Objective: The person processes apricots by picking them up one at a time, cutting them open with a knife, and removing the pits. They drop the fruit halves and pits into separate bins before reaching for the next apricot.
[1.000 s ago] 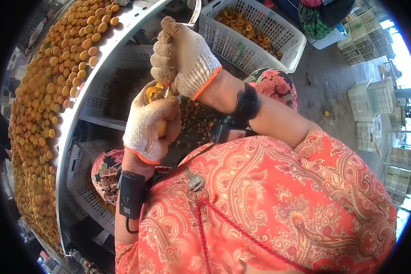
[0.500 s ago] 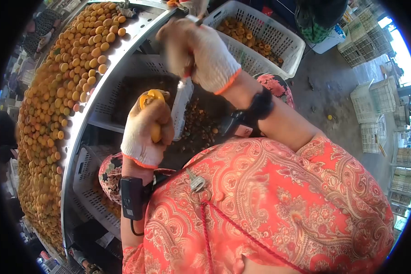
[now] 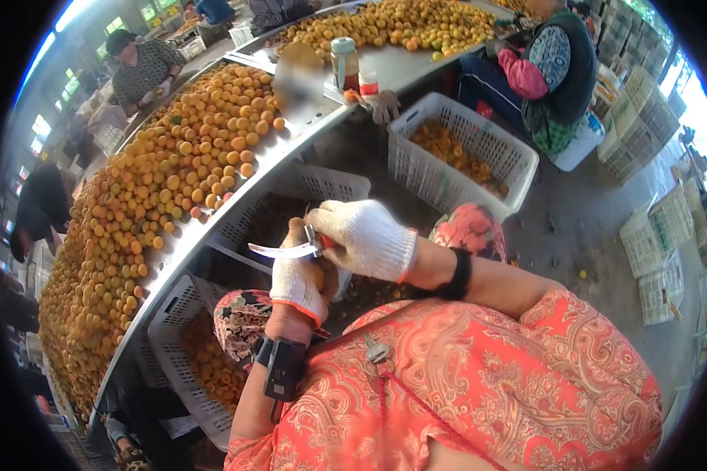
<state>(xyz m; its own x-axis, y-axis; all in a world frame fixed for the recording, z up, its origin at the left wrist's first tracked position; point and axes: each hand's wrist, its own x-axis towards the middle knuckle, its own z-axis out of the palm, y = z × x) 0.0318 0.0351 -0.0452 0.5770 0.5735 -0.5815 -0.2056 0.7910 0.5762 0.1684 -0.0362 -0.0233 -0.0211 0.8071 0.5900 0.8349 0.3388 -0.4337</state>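
My right hand [image 3: 369, 235], in a white glove with the fingertips bare, is closed around the orange handle of a knife [image 3: 279, 251]. The pale, slightly curved blade points left across the top of my left hand [image 3: 294, 282]. That hand is also gloved and closed on an apricot [image 3: 319, 276], mostly hidden by the fingers. Both hands meet above a white crate [image 3: 338, 179] beside the metal table. Whether the blade touches the fruit cannot be made out.
Whole apricots [image 3: 177, 169] cover the metal table [image 3: 188, 235] along my left. Cut apricots fill part of a crate [image 3: 518, 169] ahead and another crate [image 3: 169, 326] at lower left. A jar [image 3: 343, 63] stands on the table. Co-workers [image 3: 558, 71] sit nearby.
My head view has tilted up, showing more table and co-workers. My right hand came down to my left, bringing the knife against or over it. The left still holds the apricot.
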